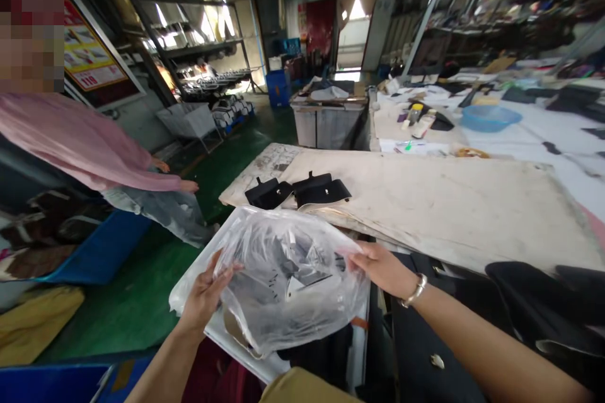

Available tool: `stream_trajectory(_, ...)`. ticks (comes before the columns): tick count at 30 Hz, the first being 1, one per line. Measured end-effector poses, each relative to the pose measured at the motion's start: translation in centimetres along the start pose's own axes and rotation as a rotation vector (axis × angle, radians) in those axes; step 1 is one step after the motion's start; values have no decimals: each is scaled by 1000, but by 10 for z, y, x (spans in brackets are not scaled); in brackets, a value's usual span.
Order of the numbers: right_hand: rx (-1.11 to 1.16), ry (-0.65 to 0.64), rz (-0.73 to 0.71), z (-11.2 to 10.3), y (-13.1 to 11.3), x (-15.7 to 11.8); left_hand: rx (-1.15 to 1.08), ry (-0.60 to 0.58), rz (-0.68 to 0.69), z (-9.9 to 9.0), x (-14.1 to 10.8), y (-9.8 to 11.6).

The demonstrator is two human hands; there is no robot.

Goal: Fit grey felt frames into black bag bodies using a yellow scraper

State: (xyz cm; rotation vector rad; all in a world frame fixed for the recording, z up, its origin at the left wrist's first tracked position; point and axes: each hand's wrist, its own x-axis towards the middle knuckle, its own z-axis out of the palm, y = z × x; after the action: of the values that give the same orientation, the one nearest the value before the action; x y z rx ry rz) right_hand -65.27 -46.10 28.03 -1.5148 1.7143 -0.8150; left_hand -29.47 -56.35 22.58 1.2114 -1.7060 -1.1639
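Observation:
A clear plastic bag (312, 324) is spread between both hands, its mouth facing up. Dark and white pieces (302, 264) lie inside it; their kind is too blurred to make out. My left hand (210, 283) grips the bag's left rim with fingers closed on the film. On the other side my right hand (375, 267), with a silver bracelet at the wrist, pinches the right rim. Underneath the bag is a white container or board (191, 271), mostly covered. Two black leather-like pieces with small metal fittings (324, 190) lie on the table just beyond the bag.
A long pale worktable (449, 201) runs to the right. Black pieces (534, 302) hang or lie at the near right. A person in a pink top (85, 138) stands at left beside a blue bin (108, 252). A blue basin (491, 118) sits on the far table.

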Motion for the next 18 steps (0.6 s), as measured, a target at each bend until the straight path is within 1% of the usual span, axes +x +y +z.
stream_trajectory(2, 13, -50, -45, -8, -22, 14, -72, 18, 36, -7, -1, 20)
stream_trajectory(3, 42, -41, -69, -9, -32, 21, -100, 17, 64, -7, -1, 29)
stream_trajectory(6, 153, 69, -167, -5, -62, 36, -118, 21, 185, -5, -1, 47)
stream_trajectory(7, 181, 73, -188, -1, -73, 39, -113, 32, 216, -5, -1, 50)
stream_trajectory(9, 267, 26, -209, 14, -94, 43, -94, 36, 285, -2, -1, 54)
stream_trajectory(11, 395, -71, -222, 36, -115, 45, -59, -19, 373, 5, 4, 57)
stream_trajectory(13, 481, -190, -261, 59, -134, 46, -19, -85, 426, 17, 14, 60)
stream_trajectory(14, 488, -235, -285, 68, -142, 48, -28, -78, 411, 24, 21, 63)
stream_trajectory(15, 474, -269, -318, 74, -148, 50, -59, -47, 367, 31, 28, 66)
stream_trajectory(16, 475, -276, -359, 77, -152, 53, -115, 11, 311, 36, 36, 70)
stream_trajectory(18, 547, -216, -437, 70, -148, 63, -226, 139, 195, 40, 48, 79)
